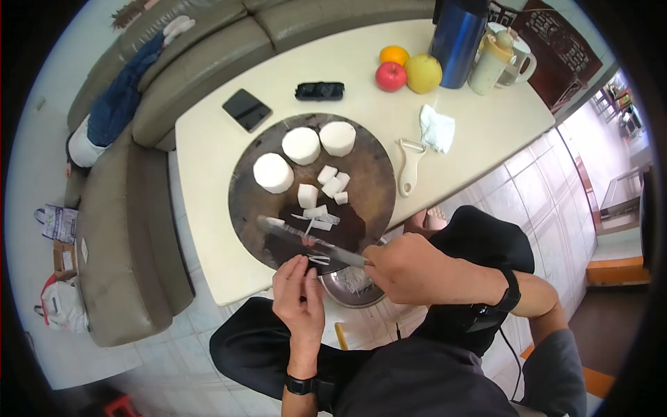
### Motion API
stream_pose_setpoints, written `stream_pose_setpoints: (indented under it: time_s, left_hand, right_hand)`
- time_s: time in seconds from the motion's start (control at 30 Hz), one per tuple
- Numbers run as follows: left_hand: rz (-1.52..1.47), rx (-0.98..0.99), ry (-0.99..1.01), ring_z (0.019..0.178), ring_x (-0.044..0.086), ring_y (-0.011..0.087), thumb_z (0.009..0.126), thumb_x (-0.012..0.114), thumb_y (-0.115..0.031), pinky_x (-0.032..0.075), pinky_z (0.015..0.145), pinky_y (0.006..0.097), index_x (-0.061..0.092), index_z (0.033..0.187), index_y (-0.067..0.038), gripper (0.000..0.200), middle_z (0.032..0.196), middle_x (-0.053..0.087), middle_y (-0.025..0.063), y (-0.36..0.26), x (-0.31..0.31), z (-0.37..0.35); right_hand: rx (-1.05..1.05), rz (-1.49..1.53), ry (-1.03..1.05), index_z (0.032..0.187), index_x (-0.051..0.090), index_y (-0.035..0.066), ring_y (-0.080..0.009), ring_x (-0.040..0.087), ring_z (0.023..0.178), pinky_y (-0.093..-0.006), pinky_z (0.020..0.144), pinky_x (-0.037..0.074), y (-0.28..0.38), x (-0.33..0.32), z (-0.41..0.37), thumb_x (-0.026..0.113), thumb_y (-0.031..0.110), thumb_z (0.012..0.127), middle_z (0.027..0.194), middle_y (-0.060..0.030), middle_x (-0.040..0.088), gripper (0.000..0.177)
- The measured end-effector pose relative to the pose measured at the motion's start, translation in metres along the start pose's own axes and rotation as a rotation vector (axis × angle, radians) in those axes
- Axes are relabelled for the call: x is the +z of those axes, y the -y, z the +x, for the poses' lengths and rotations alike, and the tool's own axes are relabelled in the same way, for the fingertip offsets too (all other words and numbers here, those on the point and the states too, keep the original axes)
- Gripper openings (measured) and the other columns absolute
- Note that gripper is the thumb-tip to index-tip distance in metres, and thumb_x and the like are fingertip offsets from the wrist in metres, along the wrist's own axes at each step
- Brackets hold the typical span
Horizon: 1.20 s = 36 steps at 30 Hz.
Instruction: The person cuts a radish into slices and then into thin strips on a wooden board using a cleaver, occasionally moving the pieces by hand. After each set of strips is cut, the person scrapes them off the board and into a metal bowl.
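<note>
Over the round board (379, 167), a knife (340, 254) is extending from the gripping right hand (406, 267). Beside white strips (319, 260), the left hand (299, 299) is bunching its fingers, hold unclear.

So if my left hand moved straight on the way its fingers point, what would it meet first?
Probably the knife, whose blade crosses just ahead of your left hand. Depth is hard to judge from this one view, so the hand might pass beneath the blade instead.
</note>
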<state>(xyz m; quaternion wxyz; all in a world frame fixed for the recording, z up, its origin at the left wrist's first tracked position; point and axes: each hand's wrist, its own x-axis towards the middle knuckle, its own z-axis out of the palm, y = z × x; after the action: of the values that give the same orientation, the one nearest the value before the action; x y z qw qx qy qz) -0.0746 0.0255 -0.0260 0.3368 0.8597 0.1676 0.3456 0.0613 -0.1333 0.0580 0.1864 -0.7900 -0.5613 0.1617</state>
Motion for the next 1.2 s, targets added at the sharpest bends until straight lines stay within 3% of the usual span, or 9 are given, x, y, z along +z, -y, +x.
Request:
stream_pose_setpoints:
  time_s: [0.07, 0.1, 0.17, 0.2, 0.3, 0.43, 1.0, 1.1, 1.2]
  left_hand:
    - [-0.299, -0.327, -0.114, 0.095, 0.063, 0.0184, 0.093, 0.06, -0.006, 0.051, 0.085, 0.0308, 0.065, 0.11, 0.003, 0.02, 0.109, 0.065, 0.01, 0.003, 0.0, 0.0]
    - [-0.303, -0.306, -0.131, 0.095, 0.063, 0.0184, 0.093, 0.06, -0.006, 0.051, 0.085, 0.0308, 0.065, 0.11, 0.003, 0.02, 0.109, 0.065, 0.01, 0.002, -0.001, 0.006]
    - [-0.945, -0.696, -0.24, 0.1, 0.063, 0.02, 0.097, 0.055, -0.012, 0.051, 0.088, 0.0313, 0.06, 0.119, 0.0, 0.026, 0.112, 0.065, 0.0099, -0.003, -0.004, 0.017]
    - [-0.954, -0.672, -0.249, 0.1, 0.063, 0.02, 0.097, 0.055, -0.012, 0.051, 0.088, 0.0313, 0.06, 0.119, 0.0, 0.026, 0.112, 0.065, 0.0099, -0.004, -0.005, 0.021]
    - [-1.637, -0.891, 0.003, 0.113, 0.058, 0.0232, 0.102, 0.043, -0.028, 0.045, 0.099, 0.038, 0.046, 0.133, -0.003, 0.04, 0.123, 0.059, 0.0092, -0.005, -0.008, 0.027]
    - [-1.628, -0.868, 0.112, 0.118, 0.054, 0.0244, 0.102, 0.044, -0.027, 0.042, 0.102, 0.0412, 0.051, 0.126, -0.004, 0.034, 0.129, 0.056, 0.0091, -0.008, 0.003, 0.027]
    - [-1.631, -1.033, -0.121, 0.088, 0.063, 0.0158, 0.095, 0.058, -0.01, 0.056, 0.082, 0.0326, 0.057, 0.108, -0.004, 0.014, 0.096, 0.064, 0.0069, -0.005, 0.015, -0.008]
    - [-1.628, -1.064, -0.126, 0.088, 0.064, 0.0174, 0.094, 0.059, -0.008, 0.057, 0.082, 0.0335, 0.056, 0.111, -0.002, 0.017, 0.097, 0.064, 0.008, -0.007, 0.007, -0.017]
    - [-1.631, -1.088, -0.098, 0.09, 0.063, 0.019, 0.095, 0.057, -0.007, 0.056, 0.084, 0.0351, 0.055, 0.116, -0.002, 0.021, 0.1, 0.063, 0.0092, -0.005, 0.012, -0.029]
  right_hand:
    - [0.089, 0.425, -0.143, 0.08, 0.06, -0.002, -0.0256, 0.064, 0.053, -0.0359, 0.047, 0.047, -0.001, -0.004, 0.001, 0.057, 0.011, 0.085, 0.065, -0.0161, 0.064, 0.015]
    - [0.071, 0.409, -0.157, 0.08, 0.06, -0.002, -0.0256, 0.064, 0.053, -0.0359, 0.047, 0.047, -0.003, -0.005, 0.001, 0.057, 0.011, 0.085, 0.065, -0.0161, 0.064, 0.015]
    - [0.329, 1.036, 0.142, 0.077, 0.06, -0.003, -0.0138, 0.057, 0.046, -0.0283, 0.043, 0.043, -0.008, -0.006, 0.001, 0.056, 0.017, 0.092, 0.061, -0.0083, 0.062, 0.025]
    - [0.289, 1.147, 0.105, 0.074, 0.06, -0.002, -0.0068, 0.051, 0.044, -0.023, 0.042, 0.039, -0.008, -0.003, -0.001, 0.056, 0.017, 0.093, 0.059, -0.0024, 0.058, 0.027]
    - [0.261, 1.259, 0.119, 0.076, 0.061, -0.002, -0.008, 0.052, 0.045, -0.0235, 0.042, 0.039, -0.013, 0.007, -0.005, 0.057, 0.016, 0.092, 0.061, -0.0038, 0.06, 0.025]
    - [0.303, 1.313, 0.106, 0.079, 0.062, -0.003, -0.008, 0.051, 0.044, -0.0236, 0.041, 0.038, -0.012, 0.017, -0.012, 0.058, 0.014, 0.091, 0.062, -0.0055, 0.06, 0.021]
    - [0.362, 1.001, -0.065, 0.069, 0.057, 0.0, -0.0077, 0.05, 0.044, -0.0243, 0.042, 0.038, 0.001, 0.003, -0.056, 0.054, 0.012, 0.093, 0.06, -0.0041, 0.057, 0.027]
    - [0.481, 0.695, -0.108, 0.066, 0.057, -0.001, -0.0183, 0.057, 0.047, -0.032, 0.047, 0.045, -0.001, -0.008, -0.055, 0.056, 0.013, 0.091, 0.058, -0.0105, 0.058, 0.029]
    - [0.273, 0.128, -0.225, 0.072, 0.06, -0.003, -0.0339, 0.063, 0.06, -0.0427, 0.058, 0.05, -0.007, -0.003, -0.052, 0.059, 0.015, 0.086, 0.063, -0.0201, 0.06, 0.023]
